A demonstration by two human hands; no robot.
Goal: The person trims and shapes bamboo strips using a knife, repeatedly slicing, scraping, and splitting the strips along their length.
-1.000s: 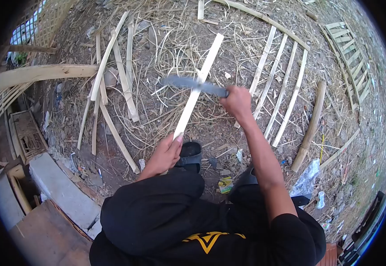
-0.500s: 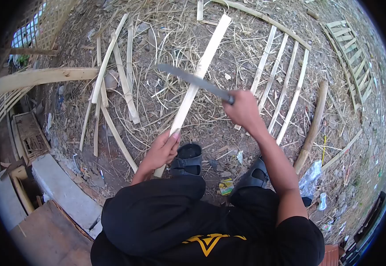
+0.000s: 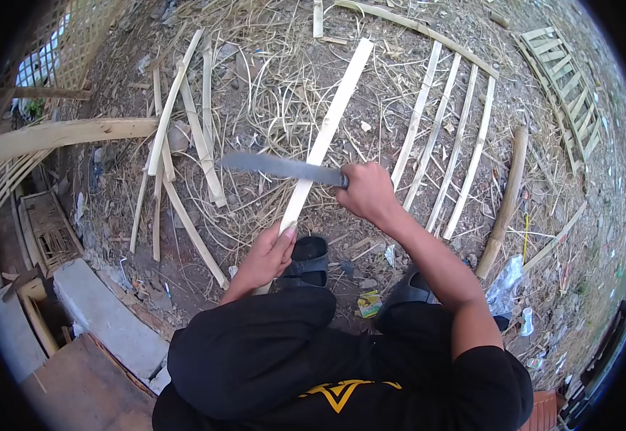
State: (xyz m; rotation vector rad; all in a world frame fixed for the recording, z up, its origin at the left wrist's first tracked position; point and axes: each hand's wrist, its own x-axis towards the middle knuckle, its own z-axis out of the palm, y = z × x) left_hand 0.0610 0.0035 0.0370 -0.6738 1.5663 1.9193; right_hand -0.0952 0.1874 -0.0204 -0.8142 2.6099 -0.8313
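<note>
A long pale bamboo strip (image 3: 338, 100) slants up and away from my body, over ground littered with shavings. My left hand (image 3: 266, 256) grips its near part, thumb on top, above the left sandal (image 3: 305, 260). In my right hand (image 3: 367, 192) is the dark handle of a machete (image 3: 284, 167). Its long grey blade lies across the strip a little beyond my left hand, with the tip pointing left. The blade is slightly blurred, and whether its edge touches the strip I cannot tell.
Several bamboo slats (image 3: 438, 118) lie at the right, near a round pole (image 3: 507, 201). More loose strips (image 3: 201, 118) lie to the left. A thick bamboo piece (image 3: 68, 133) juts in from the left edge, above a concrete slab (image 3: 115, 316). Far right is a slatted panel (image 3: 564, 79).
My right hand has brought the machete nearer along the strip, moving left and toward my body. The blade now lies flatter across the view. My left hand keeps its grip.
</note>
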